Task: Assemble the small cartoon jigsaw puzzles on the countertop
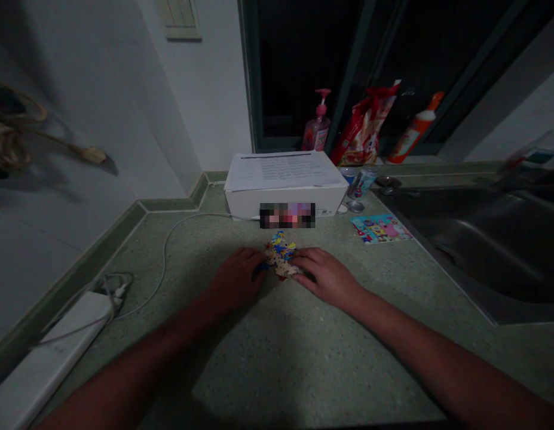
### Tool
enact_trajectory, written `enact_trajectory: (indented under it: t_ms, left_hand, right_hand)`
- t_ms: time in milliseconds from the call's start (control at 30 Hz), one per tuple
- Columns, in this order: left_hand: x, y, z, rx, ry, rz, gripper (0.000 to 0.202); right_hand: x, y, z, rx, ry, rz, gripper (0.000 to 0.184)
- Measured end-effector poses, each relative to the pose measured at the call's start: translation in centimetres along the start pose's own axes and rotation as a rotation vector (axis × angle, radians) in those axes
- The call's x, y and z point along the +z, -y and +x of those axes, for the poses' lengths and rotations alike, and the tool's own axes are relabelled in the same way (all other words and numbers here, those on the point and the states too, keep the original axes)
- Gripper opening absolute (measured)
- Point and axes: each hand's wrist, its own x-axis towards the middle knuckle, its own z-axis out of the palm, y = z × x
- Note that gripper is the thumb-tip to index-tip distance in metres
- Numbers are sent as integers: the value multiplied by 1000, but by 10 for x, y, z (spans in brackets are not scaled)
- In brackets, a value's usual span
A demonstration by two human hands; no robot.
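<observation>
Mid-frame on the speckled green worktop (268,352), the small, flat, multicoloured jigsaw pieces (282,254) look light, stiff and best lifted by edges, the right hand (320,273) loosely spread against them, though I cannot tell whether the left hand (241,276) pinches any.

Is a speckled green desk (259,364), with a sink (498,306) set in at right. Carries a small cluster of jigsaw pieces (282,254) near the middle, a white box (243,203) behind them, a can (364,183) and a cartoon card (380,229) toward the sink. At left, bears a white power strip (57,343) and cable (164,251).
</observation>
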Motion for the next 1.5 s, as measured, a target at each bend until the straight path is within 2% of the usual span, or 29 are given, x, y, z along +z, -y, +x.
enact_trajectory:
  t_ms: [167,400,467,600,633,700,800,967,1133,1300,1500]
  left_hand:
    - [9,-2,9,17,7,-35,26]
    - [17,-3,16,5,-94,-167,28]
    - [16,-4,17,7,-92,-207,31]
    - [10,-4,12,73,-65,-177,44]
    - [9,-4,10,89,-53,-147,47]
    - [6,-4,6,100,-19,-85,49]
    - [6,-4,5,79,21,-48,46]
    - [16,-4,12,95,31,-55,37]
    - [21,-2,14,122,7,-85,32]
    - [17,-4,16,33,-37,-153,37]
    - [14,-5,15,39,-57,-280,41]
  right_hand:
    - [0,4,4,-24,31,-25,23]
    - [-2,5,7,43,-29,-41,23]
    - [0,4,9,38,-57,-20,30]
    - [6,1,9,-8,-59,25,64]
    - [8,1,9,-14,-48,27,68]
    - [11,0,8,-10,-26,25,64]
    - [12,-1,8,7,-12,11,48]
    - [10,0,11,10,3,-8,33]
    - [6,6,12,32,13,21,32]
    - [5,7,13,41,-32,70,37]
    - [7,1,13,-2,-91,119,34]
